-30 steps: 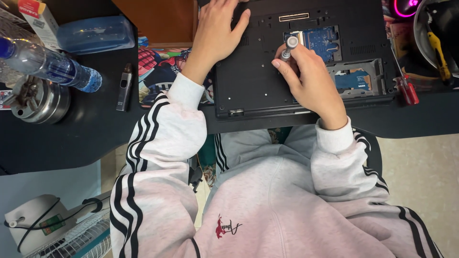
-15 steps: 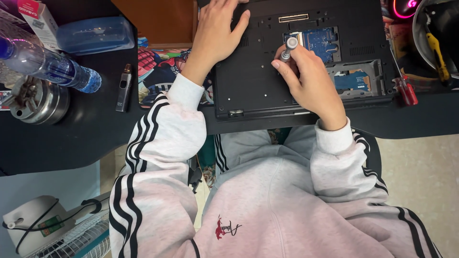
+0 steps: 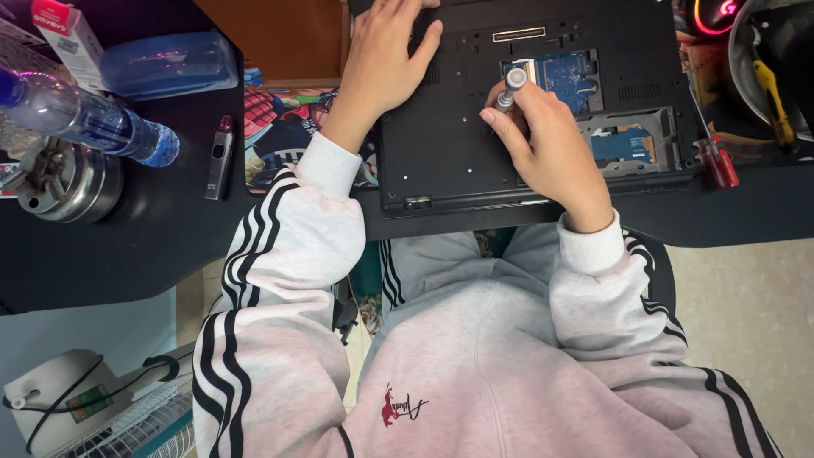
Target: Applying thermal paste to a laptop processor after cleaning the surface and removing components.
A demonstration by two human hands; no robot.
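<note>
A black laptop (image 3: pixel 449 144) lies upside down on the dark desk, its bottom panel off so a blue circuit board (image 3: pixel 566 78) and a drive bay (image 3: pixel 632 140) show. My left hand (image 3: pixel 383 58) rests flat on the laptop's underside, fingers spread. My right hand (image 3: pixel 543 140) pinches a small silver screwdriver (image 3: pixel 510 85), held upright with its tip down at the edge of the open blue board compartment.
A red-handled screwdriver (image 3: pixel 716 161) lies right of the laptop. A plastic water bottle (image 3: pixel 85 119), a round metal tin (image 3: pixel 64 182), a small black lighter-like item (image 3: pixel 219 157) and a blue box (image 3: pixel 170 64) sit on the left. A metal bowl holding a yellow tool (image 3: pixel 772 85) is far right.
Almost nothing differs. My right hand with the silver screwdriver stays at the same spot over the board compartment; my left hand stays flat on the laptop.
</note>
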